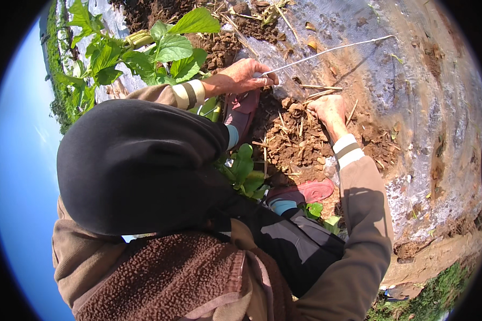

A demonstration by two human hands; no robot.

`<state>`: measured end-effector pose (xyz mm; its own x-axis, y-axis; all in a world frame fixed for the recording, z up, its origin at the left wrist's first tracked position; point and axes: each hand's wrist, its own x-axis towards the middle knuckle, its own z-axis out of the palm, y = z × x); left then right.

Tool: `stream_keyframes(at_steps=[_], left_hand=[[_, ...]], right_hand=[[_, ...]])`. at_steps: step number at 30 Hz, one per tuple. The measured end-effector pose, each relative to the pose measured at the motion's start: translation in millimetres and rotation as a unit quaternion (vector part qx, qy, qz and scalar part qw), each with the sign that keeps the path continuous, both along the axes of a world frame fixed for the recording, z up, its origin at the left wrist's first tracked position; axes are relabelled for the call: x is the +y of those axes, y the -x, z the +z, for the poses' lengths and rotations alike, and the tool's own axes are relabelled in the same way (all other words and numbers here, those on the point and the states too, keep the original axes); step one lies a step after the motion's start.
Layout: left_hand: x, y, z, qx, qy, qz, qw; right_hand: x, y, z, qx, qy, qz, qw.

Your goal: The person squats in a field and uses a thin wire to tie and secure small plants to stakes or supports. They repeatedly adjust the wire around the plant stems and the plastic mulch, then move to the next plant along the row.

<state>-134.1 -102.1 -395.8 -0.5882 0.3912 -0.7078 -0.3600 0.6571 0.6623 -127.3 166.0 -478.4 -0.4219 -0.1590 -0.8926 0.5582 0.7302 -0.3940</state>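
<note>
My left hand, at upper centre, is closed on one end of a thin pale wire or cord. Its far part reaches over the plastic mulch film and bends at the tip. Lower and to the right, my right hand has its fingers curled down at the brown soil clods, beside pieces of dry straw. The fingertips are partly hidden, so whether they grip anything cannot be told. Both sleeves are brown with pale, striped cuffs.
Leafy green plants grow at upper left, with a smaller one between the feet. Two reddish shoes stand on the soil. A large black cloth-covered shape hides much of the left side. Grass borders the lower right.
</note>
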Motion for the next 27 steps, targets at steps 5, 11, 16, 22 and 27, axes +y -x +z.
stream_keyframes(at_steps=[5, 11, 16, 22, 27], left_hand=[[-7.5, -0.8, -3.9, 0.009, -0.018, 0.003, 1.000], [-8.3, -1.4, 4.9, -0.038, -0.011, 0.039, 0.998], [-6.5, 3.0, 1.5, -0.020, -0.012, 0.018, 1.000], [6.3, 13.6, 9.5, -0.017, 0.002, 0.017, 1.000], [8.9, 4.2, 17.3, -0.008, 0.024, -0.007, 1.000]], right_hand=[[-3.4, 0.3, -6.3, 0.056, -0.008, 0.088, 0.995], [3.9, -10.4, -3.5, 0.112, 0.031, 0.068, 0.991], [-2.8, -15.2, 0.1, 0.105, 0.010, 0.016, 0.994], [-9.8, -23.0, -2.2, 0.143, -0.013, 0.023, 0.989], [0.3, -48.8, 36.8, 0.197, 0.042, 0.048, 0.978]])
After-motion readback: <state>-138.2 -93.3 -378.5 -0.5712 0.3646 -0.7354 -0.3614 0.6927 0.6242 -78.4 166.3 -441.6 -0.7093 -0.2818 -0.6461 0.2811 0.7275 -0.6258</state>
